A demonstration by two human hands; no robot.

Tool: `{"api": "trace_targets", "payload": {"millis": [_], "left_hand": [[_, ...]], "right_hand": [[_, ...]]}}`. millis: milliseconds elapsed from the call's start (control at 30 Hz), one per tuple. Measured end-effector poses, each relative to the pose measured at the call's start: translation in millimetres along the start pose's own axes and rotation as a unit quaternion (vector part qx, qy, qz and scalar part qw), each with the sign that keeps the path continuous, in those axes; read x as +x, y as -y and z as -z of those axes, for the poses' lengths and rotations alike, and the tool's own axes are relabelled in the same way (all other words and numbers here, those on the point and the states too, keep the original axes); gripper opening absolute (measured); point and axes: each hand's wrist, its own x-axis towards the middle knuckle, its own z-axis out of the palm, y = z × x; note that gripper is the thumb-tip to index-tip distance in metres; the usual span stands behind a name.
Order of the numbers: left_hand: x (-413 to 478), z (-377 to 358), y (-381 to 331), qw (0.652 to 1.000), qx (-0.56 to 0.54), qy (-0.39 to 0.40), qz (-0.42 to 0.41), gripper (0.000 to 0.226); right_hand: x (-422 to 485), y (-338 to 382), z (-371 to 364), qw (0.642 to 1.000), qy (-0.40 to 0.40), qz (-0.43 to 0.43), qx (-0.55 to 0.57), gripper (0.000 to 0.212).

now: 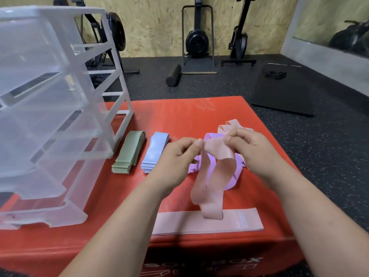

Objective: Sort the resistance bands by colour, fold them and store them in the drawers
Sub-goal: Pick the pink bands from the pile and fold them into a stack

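both hands are up over the red table (179, 112). the left hand (179, 154) pinches one top end of a pink band (215, 170) with its thumb and bent fingers. the right hand (251, 150) pinches the other top end the same way. the band hangs down from the hands in a soft, twisty loop. its low end touches a flat pink band (207, 221) that lies along the near edge of the table.

under the held band is a messy heap of purple bands (236, 174). a few more pink bands (231, 124) lie just behind the right hand.

to the left of the hands are two neat piles side by side. the green bands (127, 154) are folded and stacked, and the blue bands (154, 152) are folded and stacked just beside them.

the clear plastic drawers (60, 116) stand on the left part of the table, near the green pile. the drawers are pulled out.

a black foam roll (173, 74) lies on the dark floor (299, 146) behind the table.
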Motion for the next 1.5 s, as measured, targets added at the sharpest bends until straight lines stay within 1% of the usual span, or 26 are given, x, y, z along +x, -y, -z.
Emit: {"api": "trace_targets", "payload": {"millis": [133,167,267,333,367,467,533,633,733,800,900,967,1000,1067,1133,1233,1367,1433,1500], "left_hand": [[-3.2,-1.5,-7.4,0.999,-0.042,0.025,0.007,0.047],[-3.9,-1.9,-8.8,0.999,-0.045,0.027,-0.001,0.044],[-2.8,-2.2,-8.8,0.998,-0.048,0.022,-0.034,0.017],[-0.4,-0.9,-6.9,0.997,-0.058,0.011,-0.041,0.014],[0.2,-0.3,-7.0,0.997,-0.069,0.004,-0.039,0.015],[1.4,-0.6,-9.0,0.995,-0.092,-0.008,-0.025,0.019],[3.0,-0.7,-6.5,0.995,-0.092,-0.021,-0.015,0.020],[7.0,1.6,0.7,0.997,-0.066,-0.044,-0.010,0.018],[6.7,2.5,1.7,0.998,-0.045,-0.038,-0.019,0.019],[6.3,2.5,2.6,0.998,-0.034,-0.038,-0.029,0.018],[6.9,3.5,6.2,0.995,-0.043,-0.084,-0.041,0.011],[7.9,3.7,2.9,0.991,-0.045,-0.110,-0.066,0.017],[7.6,3.7,-1.0,0.990,-0.040,-0.108,-0.084,0.021],[5.2,2.9,-9.1,0.990,-0.046,-0.078,-0.110,0.023],[3.6,0.7,-12.5,0.990,-0.058,-0.060,-0.114,0.018],[3.3,-1.8,-8.5,0.989,-0.060,-0.085,-0.107,0.011],[2.8,-0.5,-9.6,0.987,-0.070,-0.103,-0.104,0.012],[3.1,-0.8,-7.7,0.991,-0.066,-0.076,-0.090,0.014],[3.7,-2.1,-2.3,0.996,-0.054,-0.027,-0.061,0.017]], "right_hand": [[2.5,5.6,-6.5,0.999,-0.010,-0.018,0.040,0.025],[3.0,6.2,-7.9,0.999,-0.012,-0.021,0.043,0.025],[3.9,10.2,-9.9,0.996,-0.020,-0.036,0.074,0.023],[6.4,9.6,-9.4,0.994,-0.033,-0.042,0.096,0.025],[7.5,8.2,-9.3,0.995,-0.041,-0.037,0.085,0.023],[9.9,-1.5,-10.8,0.997,-0.083,-0.004,0.004,0.009],[9.7,-5.1,-13.4,0.995,-0.098,0.011,-0.019,0.009],[6.8,-2.2,-18.7,0.998,-0.059,0.013,-0.020,0.014],[4.7,-2.8,-23.2,0.998,-0.032,0.030,-0.054,0.008],[5.7,-5.8,-24.5,0.996,-0.048,0.032,-0.070,0.004],[8.1,-0.8,-24.4,0.993,-0.089,0.051,-0.058,0.005],[8.3,8.9,-23.3,0.991,-0.102,0.080,-0.038,0.008],[7.9,14.2,-23.2,0.990,-0.104,0.095,-0.029,0.009],[6.9,22.8,-24.4,0.987,-0.104,0.119,-0.007,0.013],[6.3,28.1,-27.2,0.985,-0.104,0.136,0.011,0.017],[5.5,31.8,-30.1,0.986,-0.098,0.134,0.012,0.021],[6.1,26.2,-27.9,0.991,-0.089,0.099,-0.007,0.009],[6.9,25.5,-27.6,0.990,-0.103,0.093,0.008,0.005],[7.0,29.1,-27.7,0.988,-0.112,0.099,0.040,0.005]]}}
